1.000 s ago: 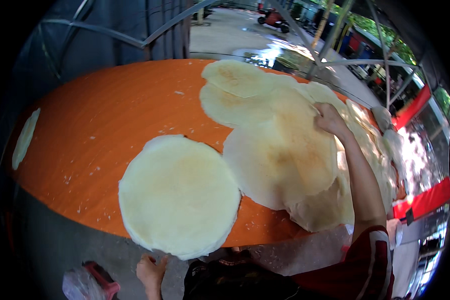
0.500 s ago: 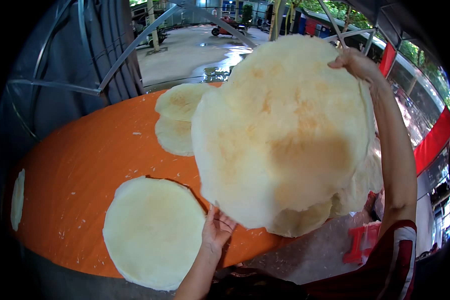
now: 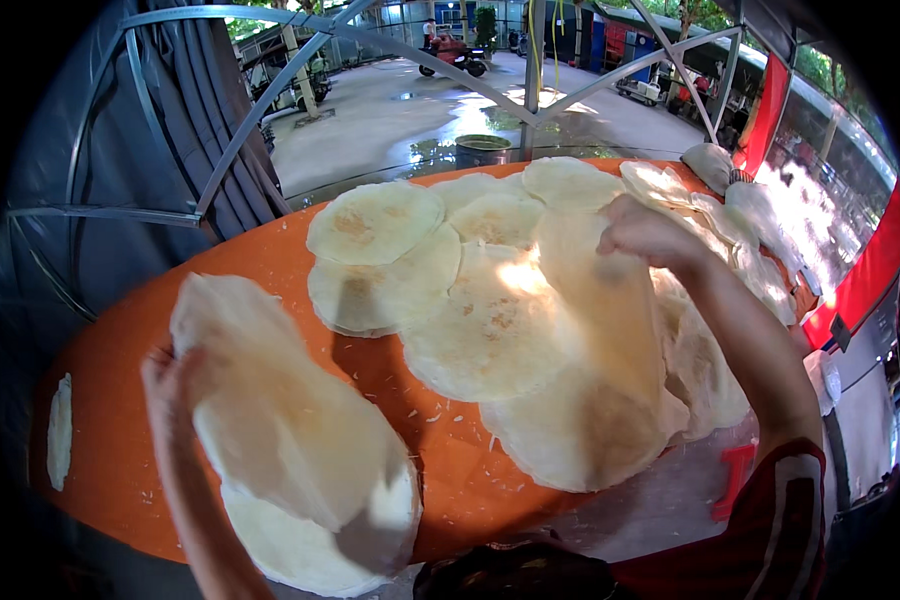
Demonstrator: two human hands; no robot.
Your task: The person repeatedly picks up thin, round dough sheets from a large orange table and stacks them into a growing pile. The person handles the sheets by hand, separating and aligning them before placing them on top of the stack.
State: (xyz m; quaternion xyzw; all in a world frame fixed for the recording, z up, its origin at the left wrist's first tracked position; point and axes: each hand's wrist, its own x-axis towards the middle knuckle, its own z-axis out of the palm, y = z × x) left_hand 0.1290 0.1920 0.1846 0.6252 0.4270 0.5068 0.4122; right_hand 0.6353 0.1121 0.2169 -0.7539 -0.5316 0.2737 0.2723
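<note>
Fingers (image 3: 160,375) of the left hand (image 3: 170,385) were curled around the left edge of a thin, pale flatbread (image 3: 280,410), gripping it so that the sheet hung tilted above the orange table (image 3: 100,430). That flatbread drooped over a second round flatbread (image 3: 300,550) lying flat at the table's near edge, covering most of it. The right hand (image 3: 650,235) was closed on the top edge of another thin flatbread (image 3: 610,330), which trailed down from the grip onto the pile below; how tightly those fingers pinched could not be told. Beneath and around it lay a spread of overlapping round flatbreads (image 3: 390,260), reaching from the middle of the table to its far right side. A small white piece of dough (image 3: 60,430) sat alone at the table's far left edge. Beyond the table stood grey metal bars (image 3: 260,110), a dark folded curtain (image 3: 185,100) and a wet paved yard (image 3: 390,110).
</note>
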